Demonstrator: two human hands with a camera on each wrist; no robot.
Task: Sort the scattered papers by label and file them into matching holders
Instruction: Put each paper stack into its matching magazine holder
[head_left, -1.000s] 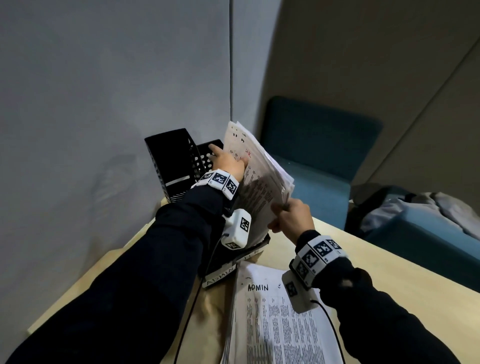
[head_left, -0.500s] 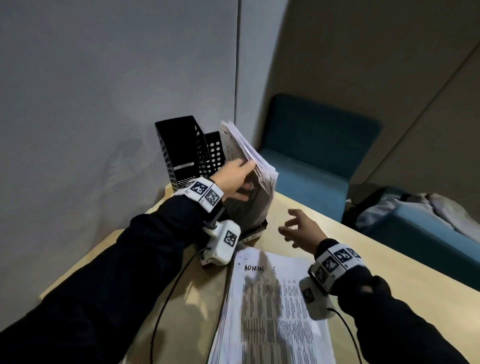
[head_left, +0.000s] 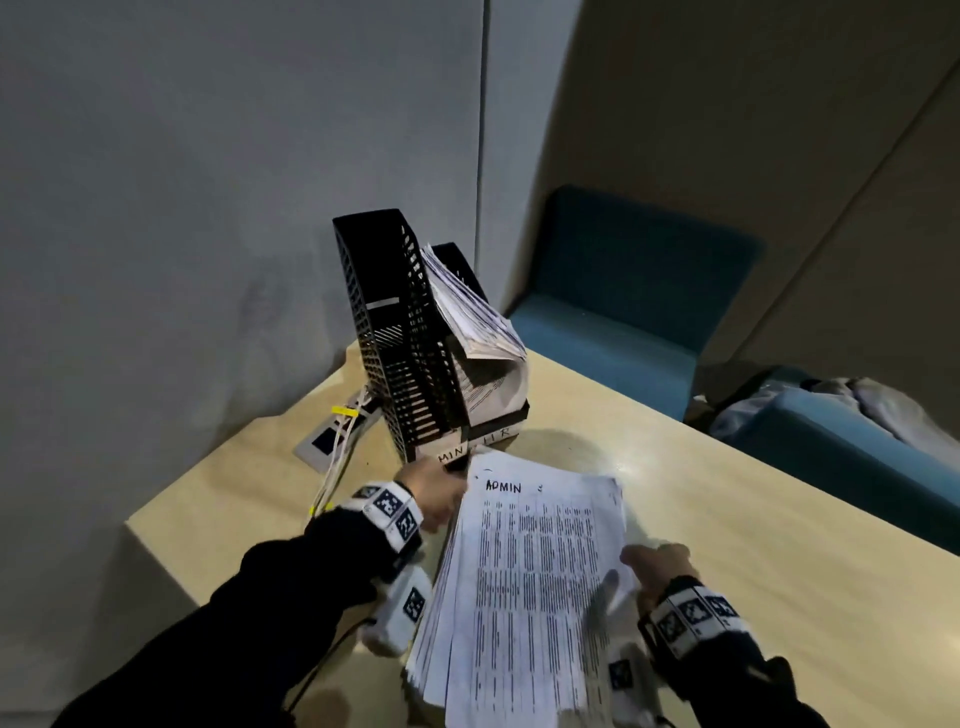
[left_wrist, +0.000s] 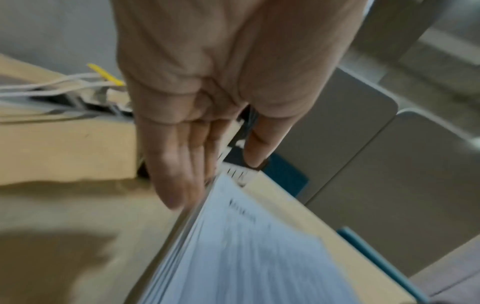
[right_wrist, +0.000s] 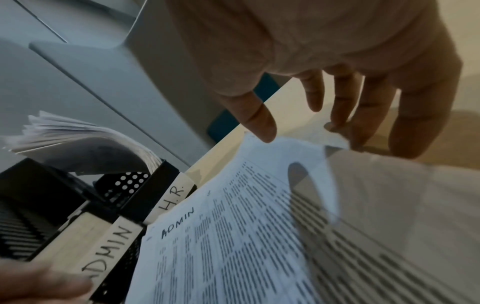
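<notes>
Two black mesh holders stand at the table's far corner: the ADMIN holder (head_left: 395, 332) (right_wrist: 111, 240) on the left, the H.R. holder (head_left: 498, 431) (right_wrist: 172, 195) on the right. A bent sheaf of papers (head_left: 478, 322) (right_wrist: 78, 142) sits in the H.R. holder. A thick stack headed ADMIN (head_left: 530, 571) (left_wrist: 246, 257) (right_wrist: 233, 246) lies in front. My left hand (head_left: 436, 491) (left_wrist: 215, 181) has straight fingers along the stack's upper left edge, thumb over the top. My right hand (head_left: 649, 564) (right_wrist: 301, 131) touches the stack's right edge with spread fingers.
White cables with a yellow tie (head_left: 337, 431) run from a socket plate left of the holders. The wooden table (head_left: 753, 519) ends near a grey wall on the left. A blue chair (head_left: 623, 301) and a heap of clothes (head_left: 841, 405) lie beyond the far edge.
Both hands have let go of the sheaf, which now stays in the H.R. holder. They have dropped to the ADMIN stack, left hand to its left edge, right hand to its right edge.
</notes>
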